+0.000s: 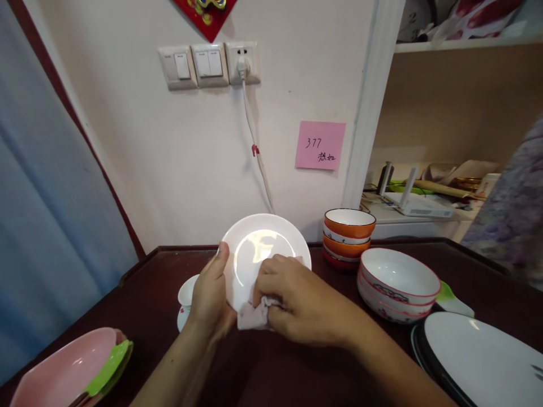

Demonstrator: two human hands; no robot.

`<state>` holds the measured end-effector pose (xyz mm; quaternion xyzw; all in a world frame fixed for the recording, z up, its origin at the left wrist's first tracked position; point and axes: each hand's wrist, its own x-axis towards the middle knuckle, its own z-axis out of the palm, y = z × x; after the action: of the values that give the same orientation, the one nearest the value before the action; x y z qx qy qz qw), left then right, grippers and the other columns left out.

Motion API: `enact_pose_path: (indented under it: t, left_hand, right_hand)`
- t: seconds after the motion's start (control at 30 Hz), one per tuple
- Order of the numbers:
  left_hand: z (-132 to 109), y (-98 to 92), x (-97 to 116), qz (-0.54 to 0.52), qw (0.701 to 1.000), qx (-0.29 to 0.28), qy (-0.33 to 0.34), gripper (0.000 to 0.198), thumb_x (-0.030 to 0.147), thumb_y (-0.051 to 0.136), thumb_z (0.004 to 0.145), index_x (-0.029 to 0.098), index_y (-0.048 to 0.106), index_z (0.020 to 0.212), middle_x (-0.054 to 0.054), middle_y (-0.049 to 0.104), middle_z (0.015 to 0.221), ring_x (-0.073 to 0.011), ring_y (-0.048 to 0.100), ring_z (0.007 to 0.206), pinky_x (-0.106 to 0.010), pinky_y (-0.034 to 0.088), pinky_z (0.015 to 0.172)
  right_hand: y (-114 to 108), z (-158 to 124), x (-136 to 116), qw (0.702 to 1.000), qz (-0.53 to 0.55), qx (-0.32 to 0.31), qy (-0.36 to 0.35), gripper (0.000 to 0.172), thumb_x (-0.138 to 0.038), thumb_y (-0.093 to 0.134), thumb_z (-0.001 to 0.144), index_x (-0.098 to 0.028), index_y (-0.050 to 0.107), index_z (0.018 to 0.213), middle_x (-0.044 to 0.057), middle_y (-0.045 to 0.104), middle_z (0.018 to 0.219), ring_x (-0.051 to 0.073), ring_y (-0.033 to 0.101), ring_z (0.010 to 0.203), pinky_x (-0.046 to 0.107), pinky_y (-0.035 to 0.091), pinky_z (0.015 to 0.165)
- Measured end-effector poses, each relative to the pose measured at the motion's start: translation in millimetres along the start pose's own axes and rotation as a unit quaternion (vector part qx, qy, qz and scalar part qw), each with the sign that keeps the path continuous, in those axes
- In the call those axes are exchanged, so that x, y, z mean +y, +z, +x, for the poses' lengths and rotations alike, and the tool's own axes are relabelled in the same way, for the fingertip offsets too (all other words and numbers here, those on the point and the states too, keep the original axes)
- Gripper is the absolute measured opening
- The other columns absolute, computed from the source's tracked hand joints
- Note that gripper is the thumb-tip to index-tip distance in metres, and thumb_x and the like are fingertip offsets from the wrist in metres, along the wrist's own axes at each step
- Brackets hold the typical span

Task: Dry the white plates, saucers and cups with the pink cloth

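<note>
Both hands' fingers closed (plate (265, 249), cloth (253, 315))

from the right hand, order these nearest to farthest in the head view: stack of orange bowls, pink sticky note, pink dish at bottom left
Measured from the right hand:
1. Stack of orange bowls, up and to its right on the table.
2. Pink sticky note, on the wall above.
3. Pink dish, far left at the table's near corner.

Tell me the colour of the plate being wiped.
White plate, plain and glossy; head view.
</note>
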<state>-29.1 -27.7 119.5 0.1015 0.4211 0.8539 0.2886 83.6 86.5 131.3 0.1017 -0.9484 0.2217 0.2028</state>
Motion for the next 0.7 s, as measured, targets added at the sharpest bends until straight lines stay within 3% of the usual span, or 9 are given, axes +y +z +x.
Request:
enact_pose_path:
  t: [0.13,0.3,0.4,0.47,0.57,0.7]
  left_hand:
    - [0.6,2.4,-2.2,0.046,0.996,0.06,0.053,0.042,0.037,0.059,0.087,0.011,0.062,0.119,-0.015,0.073,0.094,-0.0269,0.071,0.086,-0.04,0.059,0.078]
    - [-5.6,6.0,-11.3,0.087,0.993,0.067,0.036,0.044,0.041,0.063,0.083,0.014,0.063,0.118,-0.014,0.074,0.09,-0.0259,0.071,0.081,-0.038,0.058,0.075]
    - [-9.6,7.7,-20.8,0.096,0.995,0.038,0.008,0.046,0.042,0.066,0.081,0.015,0.064,0.118,-0.014,0.074,0.088,-0.0257,0.071,0.08,-0.037,0.058,0.073]
    - [-11.1,9.1,-26.1,0.089,0.996,0.005,-0.015,0.047,0.043,0.066,0.08,0.015,0.064,0.118,-0.014,0.074,0.088,-0.0255,0.071,0.08,-0.036,0.057,0.073]
    - [-9.7,10.5,-28.9,0.065,0.997,-0.009,-0.026,0.047,0.043,0.065,0.081,0.013,0.064,0.117,-0.013,0.074,0.087,-0.0247,0.071,0.079,-0.034,0.057,0.072]
    - [-3.1,8.9,-20.4,0.042,0.998,0.04,-0.022,0.04,0.041,0.059,0.086,0.01,0.066,0.11,-0.012,0.073,0.081,-0.0239,0.071,0.076,-0.033,0.058,0.07]
  right_hand:
    - [-15.5,-7.4,11.9,0.989,-0.064,-0.008,0.129,0.018,-0.009,0.054,0.071,-0.022,0.064,0.079,0.003,0.06,0.087,0.018,0.053,0.079,0.029,0.035,0.064]
    - [-11.7,-0.8,31.5,0.943,-0.198,0.109,0.245,0.021,-0.008,0.048,0.08,-0.018,0.063,0.091,0.01,0.059,0.09,0.024,0.052,0.084,0.034,0.038,0.068]
    - [0.7,6.2,36.3,0.929,-0.215,0.193,0.23,0.023,-0.009,0.047,0.083,-0.016,0.062,0.099,0.012,0.058,0.095,0.026,0.049,0.091,0.036,0.04,0.074]
    - [11.0,9.8,34.2,0.937,-0.191,0.223,0.19,0.025,-0.009,0.045,0.085,-0.017,0.061,0.102,0.012,0.057,0.099,0.026,0.048,0.094,0.037,0.04,0.078]
    - [26.1,13.5,25.0,0.96,-0.137,0.219,0.111,0.024,-0.011,0.045,0.085,-0.019,0.061,0.101,0.01,0.057,0.103,0.024,0.047,0.097,0.038,0.039,0.084]
    - [39.6,15.8,10.2,0.979,-0.095,0.176,0.026,0.025,-0.011,0.051,0.075,-0.018,0.06,0.097,0.008,0.057,0.106,0.024,0.046,0.099,0.042,0.035,0.092]
